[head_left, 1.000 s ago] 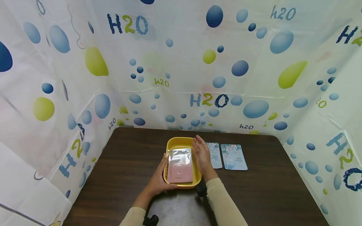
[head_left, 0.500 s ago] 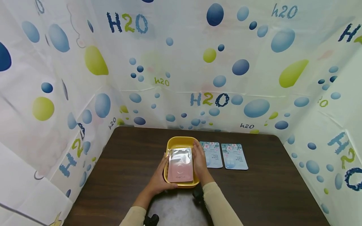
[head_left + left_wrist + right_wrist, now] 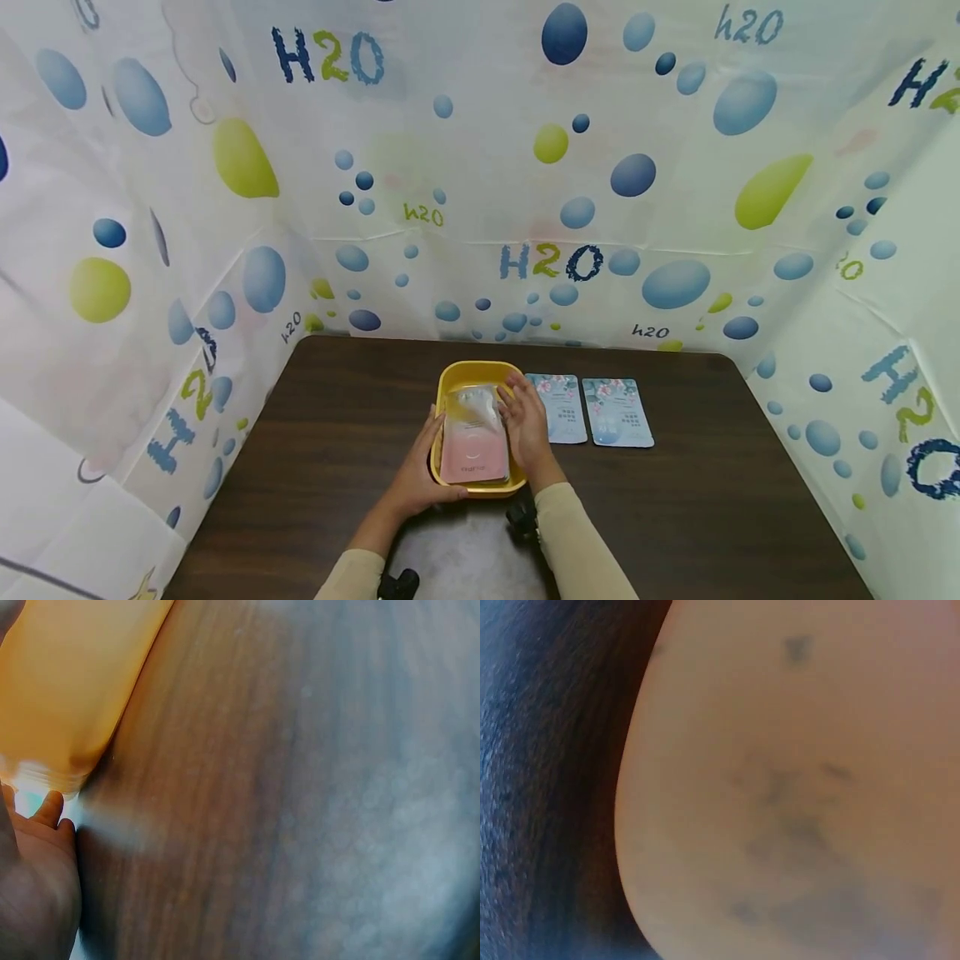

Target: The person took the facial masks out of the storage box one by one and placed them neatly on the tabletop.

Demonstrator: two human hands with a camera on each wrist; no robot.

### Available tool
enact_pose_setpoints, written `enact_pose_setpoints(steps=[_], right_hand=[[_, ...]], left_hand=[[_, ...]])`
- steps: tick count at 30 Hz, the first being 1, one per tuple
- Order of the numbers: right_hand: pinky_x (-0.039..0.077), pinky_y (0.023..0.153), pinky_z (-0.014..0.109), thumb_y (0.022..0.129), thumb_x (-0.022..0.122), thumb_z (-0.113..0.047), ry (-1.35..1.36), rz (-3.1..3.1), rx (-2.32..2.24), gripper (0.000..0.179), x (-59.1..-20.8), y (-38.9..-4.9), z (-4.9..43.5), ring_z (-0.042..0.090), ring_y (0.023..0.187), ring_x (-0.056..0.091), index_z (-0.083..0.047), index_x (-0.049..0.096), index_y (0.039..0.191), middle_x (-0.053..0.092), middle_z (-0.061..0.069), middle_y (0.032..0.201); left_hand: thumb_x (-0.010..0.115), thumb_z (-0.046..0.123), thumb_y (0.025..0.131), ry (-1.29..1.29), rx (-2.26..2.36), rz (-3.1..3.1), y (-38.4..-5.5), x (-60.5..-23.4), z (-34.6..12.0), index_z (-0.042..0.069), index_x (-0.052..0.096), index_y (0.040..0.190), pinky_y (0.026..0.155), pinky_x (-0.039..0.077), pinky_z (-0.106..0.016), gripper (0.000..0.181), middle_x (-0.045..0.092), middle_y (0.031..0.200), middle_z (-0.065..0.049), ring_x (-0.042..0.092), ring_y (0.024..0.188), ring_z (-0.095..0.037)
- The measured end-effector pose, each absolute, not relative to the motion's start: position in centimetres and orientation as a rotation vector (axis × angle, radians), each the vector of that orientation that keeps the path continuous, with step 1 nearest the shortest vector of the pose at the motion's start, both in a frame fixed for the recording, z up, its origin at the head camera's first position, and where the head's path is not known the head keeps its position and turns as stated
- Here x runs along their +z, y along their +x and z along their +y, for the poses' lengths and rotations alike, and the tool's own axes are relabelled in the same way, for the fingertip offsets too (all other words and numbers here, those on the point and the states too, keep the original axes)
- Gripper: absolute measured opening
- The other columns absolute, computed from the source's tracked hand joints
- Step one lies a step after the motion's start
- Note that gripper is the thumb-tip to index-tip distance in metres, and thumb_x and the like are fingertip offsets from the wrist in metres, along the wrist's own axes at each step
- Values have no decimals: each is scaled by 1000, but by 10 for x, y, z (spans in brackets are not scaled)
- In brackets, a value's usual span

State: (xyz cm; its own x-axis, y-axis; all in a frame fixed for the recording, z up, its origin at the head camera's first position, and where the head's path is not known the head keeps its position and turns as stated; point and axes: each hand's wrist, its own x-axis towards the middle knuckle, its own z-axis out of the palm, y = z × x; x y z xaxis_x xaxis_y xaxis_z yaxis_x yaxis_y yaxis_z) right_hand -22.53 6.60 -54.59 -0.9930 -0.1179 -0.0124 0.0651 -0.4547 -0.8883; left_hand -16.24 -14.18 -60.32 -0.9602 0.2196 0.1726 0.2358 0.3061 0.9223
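In the head view, a yellow plastic tray (image 3: 480,369) holds a pink sachet (image 3: 474,454) with a silvery upper part. An edge beneath suggests more than one sachet; I cannot tell how many. My left hand (image 3: 416,473) grips the tray at its left side and near corner, the thumb along the front. My right hand (image 3: 529,429) reaches over the tray's right wall, its bent fingers at the sachet's upper right edge, which is buckled upward; the thumb is hidden. The left wrist view shows the tray (image 3: 75,682) beside my left hand (image 3: 41,862).
Two pale blue flowered sachets (image 3: 618,412) lie side by side on the dark wooden table (image 3: 360,417), right of the tray. A patterned curtain (image 3: 465,192) surrounds the table's back and sides. A blurred tan surface (image 3: 795,735) fills most of the right wrist view.
My right hand has come in from above the tray's right side to the pink sachet, whose silvery top now bends up. My left hand keeps its place on the tray.
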Motion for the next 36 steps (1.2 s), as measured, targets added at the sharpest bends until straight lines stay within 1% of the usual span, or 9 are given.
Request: enact_pose_setpoints(steps=[5,8,11,14,18,21,25,31,36], right_hand=[[22,120,49,103,44,-19,-87,1561,-2523,48,-547,-227,65,35,140,36,3,36,145,37,22,148],[28,116,50,102,45,-22,-81,1545,-2498,48,-548,-227,66,37,133,42,2,40,143,45,20,141],[33,113,52,101,46,-28,-111,1525,-2471,51,-548,-226,69,39,132,46,2,40,143,47,21,141],[39,109,47,102,45,-26,-145,1501,-2478,46,-549,-225,71,38,129,51,3,46,137,49,19,140],[47,101,34,102,47,-23,-164,1489,-2500,35,-550,-225,69,28,117,55,6,60,117,56,11,126],[39,111,33,101,52,-24,-156,1569,-2440,37,-552,-226,67,20,128,47,6,63,119,56,8,131],[20,121,40,99,55,-23,-85,1658,-2360,42,-551,-227,64,20,147,28,1,57,134,44,8,152],[15,122,47,100,52,-20,-80,1699,-2226,47,-548,-226,62,24,152,16,-11,48,145,26,4,162],[9,123,48,101,48,-21,-123,1667,-2225,47,-549,-226,63,24,153,10,-13,45,147,21,3,164]], left_hand=[[96,35,54,-437,-1775,-2541,-162,-604,-143,18,21,157,114,22,-62,129,1,167,-5,10,152,-29],[97,35,53,-437,-1789,-2545,-162,-605,-142,18,21,157,114,22,-61,130,1,167,-4,9,152,-28],[97,34,53,-440,-1795,-2543,-162,-606,-140,18,21,157,114,22,-62,130,0,167,-5,9,152,-30],[97,33,53,-446,-1784,-2547,-162,-607,-139,20,20,157,114,23,-61,130,0,167,-5,10,152,-30],[96,32,54,-460,-1781,-2539,-162,-605,-140,24,18,158,114,23,-61,130,-2,167,-8,10,152,-32],[96,32,55,-465,-1774,-2528,-162,-605,-141,25,17,158,113,22,-63,129,-2,166,-11,10,151,-35],[95,35,56,-473,-1721,-2546,-164,-606,-143,25,17,158,112,24,-64,129,-1,166,-11,12,151,-36],[95,38,56,-438,-1724,-2565,-162,-606,-142,25,18,157,113,25,-61,128,1,167,-3,15,151,-33],[95,35,56,-432,-1733,-2553,-160,-606,-141,25,18,157,113,25,-61,127,1,167,-1,15,151,-33]])
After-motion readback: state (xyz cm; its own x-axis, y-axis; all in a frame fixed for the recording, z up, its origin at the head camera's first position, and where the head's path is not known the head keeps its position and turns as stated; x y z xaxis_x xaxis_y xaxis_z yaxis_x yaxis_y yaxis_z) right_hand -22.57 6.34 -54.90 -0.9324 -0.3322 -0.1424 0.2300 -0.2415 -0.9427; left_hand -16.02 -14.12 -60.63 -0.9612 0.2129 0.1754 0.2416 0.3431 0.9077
